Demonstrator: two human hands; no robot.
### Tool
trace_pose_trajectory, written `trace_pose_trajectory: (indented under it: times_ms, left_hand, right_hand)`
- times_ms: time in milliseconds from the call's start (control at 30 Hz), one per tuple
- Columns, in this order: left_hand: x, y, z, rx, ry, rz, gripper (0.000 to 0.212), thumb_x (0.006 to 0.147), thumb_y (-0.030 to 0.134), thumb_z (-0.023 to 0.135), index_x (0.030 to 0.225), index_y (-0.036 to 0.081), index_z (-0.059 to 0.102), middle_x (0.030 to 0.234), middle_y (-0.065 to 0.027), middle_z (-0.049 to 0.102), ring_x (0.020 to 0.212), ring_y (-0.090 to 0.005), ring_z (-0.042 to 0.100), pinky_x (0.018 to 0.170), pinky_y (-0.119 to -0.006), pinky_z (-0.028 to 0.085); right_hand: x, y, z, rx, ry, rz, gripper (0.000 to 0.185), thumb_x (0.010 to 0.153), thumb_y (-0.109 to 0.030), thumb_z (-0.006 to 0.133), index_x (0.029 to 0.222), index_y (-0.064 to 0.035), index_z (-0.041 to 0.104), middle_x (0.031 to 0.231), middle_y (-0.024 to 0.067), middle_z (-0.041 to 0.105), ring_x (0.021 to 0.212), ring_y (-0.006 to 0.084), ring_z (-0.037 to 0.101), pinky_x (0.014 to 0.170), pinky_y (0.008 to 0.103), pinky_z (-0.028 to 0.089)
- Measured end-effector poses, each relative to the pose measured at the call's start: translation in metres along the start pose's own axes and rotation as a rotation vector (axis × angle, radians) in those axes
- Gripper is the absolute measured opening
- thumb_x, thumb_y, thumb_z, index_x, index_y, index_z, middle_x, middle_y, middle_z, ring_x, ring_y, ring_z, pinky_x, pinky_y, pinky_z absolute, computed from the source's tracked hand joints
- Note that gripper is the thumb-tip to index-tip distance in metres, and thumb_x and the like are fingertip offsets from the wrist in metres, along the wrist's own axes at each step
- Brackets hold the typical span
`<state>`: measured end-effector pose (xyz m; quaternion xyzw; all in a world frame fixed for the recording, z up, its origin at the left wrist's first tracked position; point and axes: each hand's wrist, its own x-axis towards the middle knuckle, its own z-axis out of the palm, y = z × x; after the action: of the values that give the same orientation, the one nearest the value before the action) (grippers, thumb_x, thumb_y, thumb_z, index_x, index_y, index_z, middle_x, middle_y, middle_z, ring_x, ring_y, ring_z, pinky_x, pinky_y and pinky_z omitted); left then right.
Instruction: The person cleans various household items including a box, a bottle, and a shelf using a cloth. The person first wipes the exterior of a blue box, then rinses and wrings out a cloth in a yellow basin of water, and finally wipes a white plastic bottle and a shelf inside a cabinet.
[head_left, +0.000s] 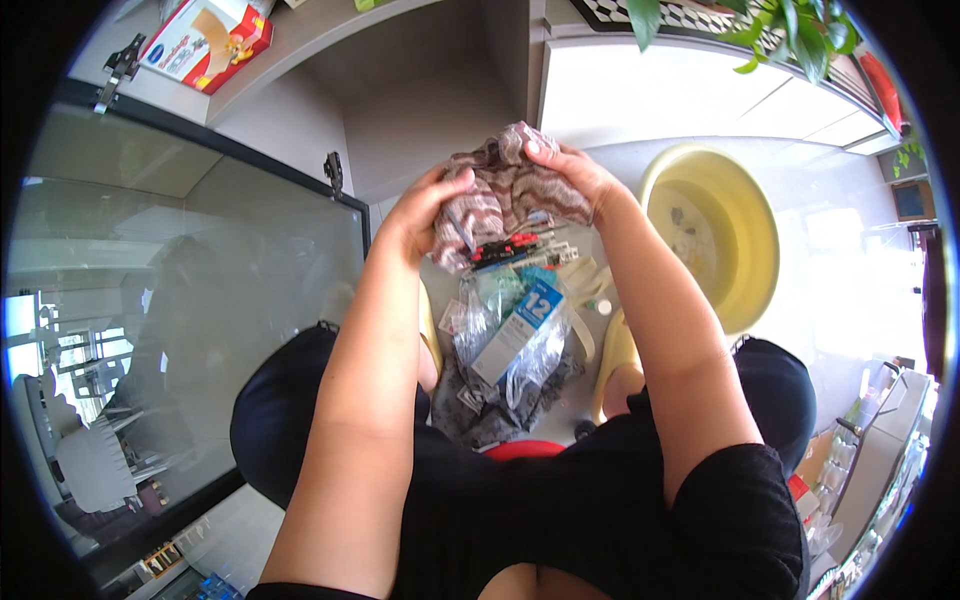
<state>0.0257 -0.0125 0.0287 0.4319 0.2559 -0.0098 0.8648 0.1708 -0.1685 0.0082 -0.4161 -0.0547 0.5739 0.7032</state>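
A crumpled striped cloth (510, 187), brown and pale pink, is held up between my two hands. My left hand (424, 210) grips its left side, thumb on top. My right hand (574, 172) grips its upper right part. Below the cloth, a pile of pens (525, 251) with black, white and red parts lies on the floor, partly hidden by it. Nearer to me are clear plastic bags (480, 300) and a blue and white box (517, 334) on top of them. A dark patterned bag or cloth (525, 420) lies under these.
A yellow plastic basin (765, 247) stands at the right. An open cabinet (435, 105) is ahead, with a red and white box (206, 45) on its upper shelf. Its glass door (247, 285) stands open at the left. Green plant leaves (802, 37) hang at the top right.
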Motion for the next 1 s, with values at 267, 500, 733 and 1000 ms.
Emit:
trace_pose_trajectory:
  times_ms: [267,500,733,1000]
  left_hand:
    - [-0.042,-0.005,0.020,-0.015,0.081,0.017,0.052,0.081,0.041,0.060,0.108,-0.003,0.054,0.099,-0.0130,0.062,0.081,-0.0204,0.061,0.074,-0.031,0.049]
    - [-0.091,-0.014,0.041,-0.107,-0.098,-0.175,0.061,0.076,0.047,0.062,0.113,0.000,0.051,0.105,-0.0140,0.060,0.091,-0.0219,0.061,0.082,-0.033,0.049]
    - [-0.085,-0.045,0.040,0.192,-0.144,-0.203,0.049,0.072,0.008,0.068,0.115,-0.004,0.046,0.105,-0.0142,0.059,0.089,-0.0214,0.060,0.081,-0.034,0.049]
    - [-0.070,-0.074,0.039,-0.222,-0.245,-0.210,0.057,0.078,0.032,0.064,0.120,0.001,0.043,0.111,-0.0153,0.056,0.101,-0.0229,0.055,0.085,-0.037,0.046]
  right_hand:
    - [-0.068,-0.033,0.031,-0.497,0.174,-0.176,0.045,0.084,-0.031,0.058,0.106,0.0079,0.053,0.093,0.0144,0.062,0.078,0.0184,0.062,0.072,0.0286,0.051]
    - [-0.103,-0.051,0.048,-0.489,0.252,-0.188,0.054,0.081,-0.046,0.056,0.100,0.0038,0.059,0.091,0.0124,0.064,0.078,0.0180,0.061,0.074,0.0292,0.050]
    - [-0.131,-0.055,0.045,-1.054,-0.037,-0.012,0.057,0.068,-0.027,0.073,0.109,0.0076,0.052,0.097,0.0156,0.062,0.083,0.0197,0.061,0.082,0.0300,0.048]
    - [-0.168,-0.060,0.040,-0.547,0.087,-0.124,0.039,0.077,-0.020,0.064,0.105,0.0056,0.053,0.096,0.0159,0.062,0.080,0.0200,0.062,0.078,0.0308,0.051]
